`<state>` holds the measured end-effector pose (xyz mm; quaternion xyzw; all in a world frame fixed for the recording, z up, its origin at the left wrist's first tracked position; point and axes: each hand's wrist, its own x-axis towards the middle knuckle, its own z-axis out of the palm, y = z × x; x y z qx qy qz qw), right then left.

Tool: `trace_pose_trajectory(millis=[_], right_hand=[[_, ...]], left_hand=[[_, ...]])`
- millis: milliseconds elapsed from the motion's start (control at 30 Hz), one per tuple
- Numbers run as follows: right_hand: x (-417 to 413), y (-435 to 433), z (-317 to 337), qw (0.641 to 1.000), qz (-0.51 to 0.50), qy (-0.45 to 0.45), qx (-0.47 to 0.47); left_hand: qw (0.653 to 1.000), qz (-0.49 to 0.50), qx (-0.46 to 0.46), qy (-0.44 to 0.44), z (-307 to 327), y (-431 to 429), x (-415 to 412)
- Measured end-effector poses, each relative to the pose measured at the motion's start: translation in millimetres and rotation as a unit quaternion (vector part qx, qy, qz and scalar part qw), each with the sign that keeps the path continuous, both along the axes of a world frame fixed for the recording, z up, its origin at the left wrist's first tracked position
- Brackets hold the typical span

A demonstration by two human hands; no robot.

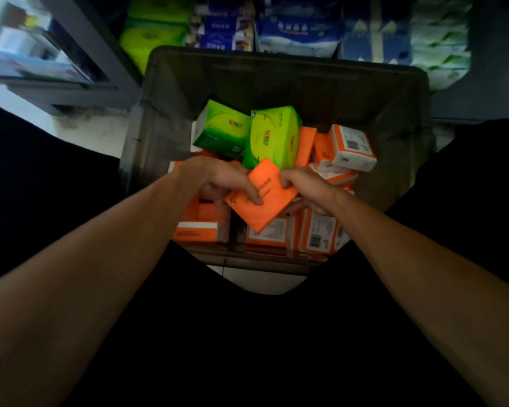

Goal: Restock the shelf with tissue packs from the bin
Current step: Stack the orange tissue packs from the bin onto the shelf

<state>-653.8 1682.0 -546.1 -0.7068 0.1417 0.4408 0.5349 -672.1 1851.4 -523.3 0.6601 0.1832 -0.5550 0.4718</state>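
Orange pack (262, 201) pinched by left hand (218, 180) and right hand (303, 186) over the bin (171, 98). Shallow edge grips could let it slip.

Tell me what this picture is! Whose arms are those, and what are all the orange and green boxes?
There is no machine here, just a person. The camera sits on their head and looks down, so you see their own two bare arms reaching forward. In front of them stands a big grey bin full of tissue packs. There are two bright green packs at the back and many orange-and-white packs around them. The left hand and the right hand together hold one flat orange pack just above the pile. Behind the bin is the shelf, which already carries stocked packs in blue and green, a bit blurry. The job is to move packs from the bin onto that shelf.
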Motion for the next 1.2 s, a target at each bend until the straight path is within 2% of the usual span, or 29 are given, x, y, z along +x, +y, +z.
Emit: trace_pose_trajectory(millis=[67, 167, 233, 300, 367, 467, 500, 600, 700, 867, 1000, 1133, 1200], right_hand=[[0, 1, 4, 1.000, -0.020, -0.013, 0.004], [3, 3, 13, 0.996, -0.081, -0.021, 0.044], [7, 6, 25, 0.987, -0.123, -0.007, 0.103], [13, 10, 39, 0.976, -0.125, 0.005, 0.176], [19, 18, 54, 0.972, -0.089, -0.003, 0.217], [26, 35, 75, 0.965, -0.081, -0.047, 0.246], [29, 41, 81, 0.960, -0.093, -0.067, 0.256], [41, 53, 99, 0.947, -0.125, -0.139, 0.260], [52, 62, 115, 0.937, -0.128, -0.220, 0.240], [61, 87, 160, 0.911, -0.099, -0.321, 0.241], [74, 103, 195, 0.884, -0.051, -0.407, 0.224], [95, 115, 235, 0.878, -0.039, -0.430, 0.208], [109, 121, 248, 0.877, -0.030, -0.440, 0.190]], left_hand=[[1.000, 0.018, -0.011, -0.001, 11, 4, 3], [0.994, 0.079, -0.009, -0.075, 22, 10, 9], [0.982, 0.131, 0.002, -0.137, 31, 16, 12], [0.962, 0.199, 0.005, -0.188, 41, 26, 16], [0.922, 0.305, -0.003, -0.239, 52, 36, 21], [0.838, 0.455, -0.006, -0.302, 72, 48, 30], [0.831, 0.465, -0.024, -0.304, 82, 51, 32], [0.840, 0.442, -0.028, -0.314, 110, 61, 33], [0.834, 0.420, -0.034, -0.356, 135, 71, 33], [0.762, 0.463, -0.033, -0.451, 174, 80, 34], [0.706, 0.513, -0.030, -0.487, 201, 87, 37], [0.679, 0.516, -0.082, -0.516, 223, 102, 49], [0.651, 0.520, -0.087, -0.546, 229, 111, 62]])
